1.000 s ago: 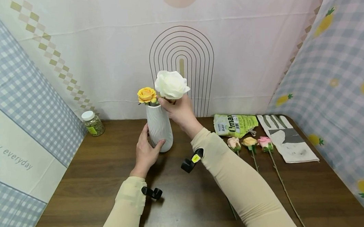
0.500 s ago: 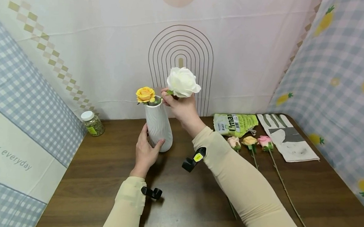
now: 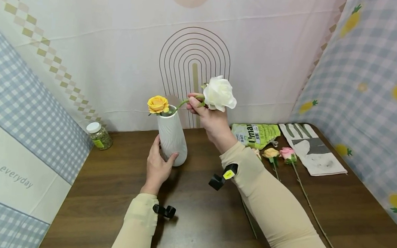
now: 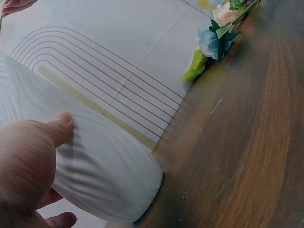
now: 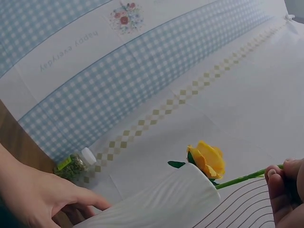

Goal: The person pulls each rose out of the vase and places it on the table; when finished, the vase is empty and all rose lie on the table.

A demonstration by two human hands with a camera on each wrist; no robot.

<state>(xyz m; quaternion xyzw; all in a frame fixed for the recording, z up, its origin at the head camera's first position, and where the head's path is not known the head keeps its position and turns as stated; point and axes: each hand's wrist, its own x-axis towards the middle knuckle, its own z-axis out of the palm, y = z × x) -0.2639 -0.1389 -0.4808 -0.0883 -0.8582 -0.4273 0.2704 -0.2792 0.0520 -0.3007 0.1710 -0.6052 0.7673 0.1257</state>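
Two bare hands attend to a white vase [image 3: 172,137] standing on a brown desk [image 3: 200,221], just left of center in the head camera's frame. The left hand [image 3: 158,167] grips the lower half of the vase, its thumb across the near side and its other fingers partly hidden behind the wall. At upper center, the right hand [image 3: 214,124] pinches the green stem [image 3: 182,103] of a white flower [image 3: 219,94] just below the bloom, its fingers closed to a narrow grip. The stem bends down to the left and into the vase's mouth, where a yellow flower [image 3: 158,104] also stands, its bloom above the rim on the left; the view inside is too limited to show how deep either stem reaches. Near the left edge of the desk, a clear jar [image 3: 101,139] with a white lid holds dried green bits. At right in the frame, an orange-yellow flower [image 3: 271,153] and a pink flower [image 3: 288,154] lie beside a green packet [image 3: 262,135] and a white-and-gray cloth [image 3: 321,164].
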